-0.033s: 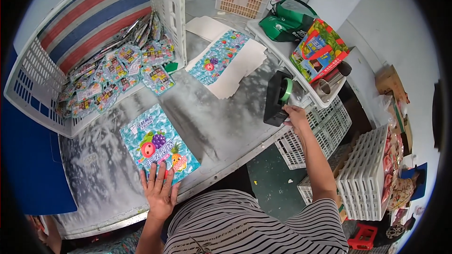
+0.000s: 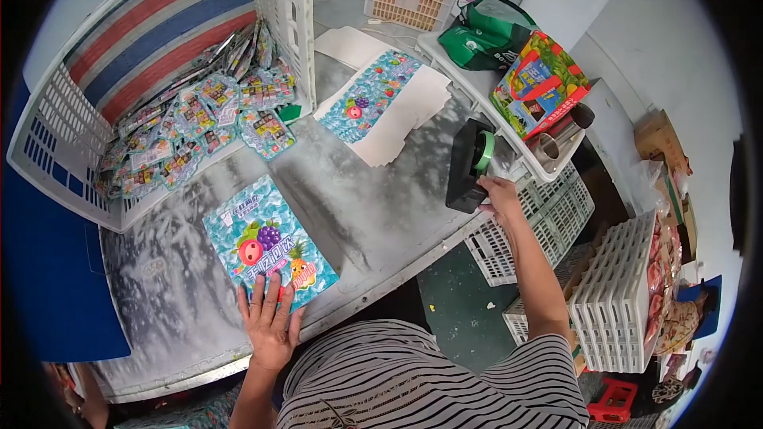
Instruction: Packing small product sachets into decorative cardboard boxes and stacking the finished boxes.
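I see the table mid-frame. The carton lies lower left of centre, the dispenser right of centre, near the table's edge. The left hand rests spread on the carton; the right hand pinches the dispenser, which careless pulling could drop.

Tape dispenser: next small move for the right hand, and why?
Probably draw a short strip from the green tape roll: the right hand's fingers are at the black tape dispenser's near end, while the left hand lies on the fruit-printed package.
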{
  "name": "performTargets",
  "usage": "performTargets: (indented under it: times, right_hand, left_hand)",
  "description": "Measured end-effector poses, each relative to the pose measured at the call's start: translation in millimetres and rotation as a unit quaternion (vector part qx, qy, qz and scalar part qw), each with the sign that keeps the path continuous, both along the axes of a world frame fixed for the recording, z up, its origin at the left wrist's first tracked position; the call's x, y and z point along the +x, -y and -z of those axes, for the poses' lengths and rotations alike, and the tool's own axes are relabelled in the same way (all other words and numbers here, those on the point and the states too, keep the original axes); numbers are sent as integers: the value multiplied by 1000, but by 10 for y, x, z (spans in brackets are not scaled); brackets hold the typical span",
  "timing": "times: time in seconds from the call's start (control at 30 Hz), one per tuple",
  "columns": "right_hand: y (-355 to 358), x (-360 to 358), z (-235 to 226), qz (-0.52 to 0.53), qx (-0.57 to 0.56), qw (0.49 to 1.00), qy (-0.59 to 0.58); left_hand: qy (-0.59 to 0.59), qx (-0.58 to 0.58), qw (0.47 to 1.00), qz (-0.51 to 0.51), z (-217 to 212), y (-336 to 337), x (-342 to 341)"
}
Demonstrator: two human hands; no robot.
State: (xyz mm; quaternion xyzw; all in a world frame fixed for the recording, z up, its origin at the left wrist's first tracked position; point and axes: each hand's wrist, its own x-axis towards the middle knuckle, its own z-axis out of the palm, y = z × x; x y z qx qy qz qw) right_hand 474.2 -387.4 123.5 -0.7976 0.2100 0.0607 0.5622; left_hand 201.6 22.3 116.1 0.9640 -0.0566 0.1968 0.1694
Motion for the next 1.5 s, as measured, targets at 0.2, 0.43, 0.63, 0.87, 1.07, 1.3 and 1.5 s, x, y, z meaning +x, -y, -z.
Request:
performTargets:
  times: [0.2, 0.43, 0.63, 0.87, 1.07, 1.3, 1.5]
  right_hand:
    - [-30, 125, 35, 28, -25, 999, -14]
    - [-3, 82, -8, 34, -47, 996, 64]
    - [45, -111, 332, 40, -125, 975, 177]
    - [-199, -219, 93, 78, -72, 975, 194]
    - [-368, -528, 271, 62, -50, 947, 311]
    - [-477, -788, 456, 82, 25, 947, 308]
    - [-566, -888, 487, 117, 274, 939, 171]
  left_hand:
    - [0, 4, 1000, 0, -6, 37, 34]
    - [2, 0, 1000, 0, 4, 20, 33]
    - [-9, 4, 1000, 0, -37, 20, 14]
    - [-12, 3, 1000, 2, -39, 26, 15]
    - [-15, 8, 1000, 3, -42, 33, 23]
    - [-17, 11, 1000, 4, -52, 36, 32]
    - [-13, 11, 1000, 4, -45, 35, 19]
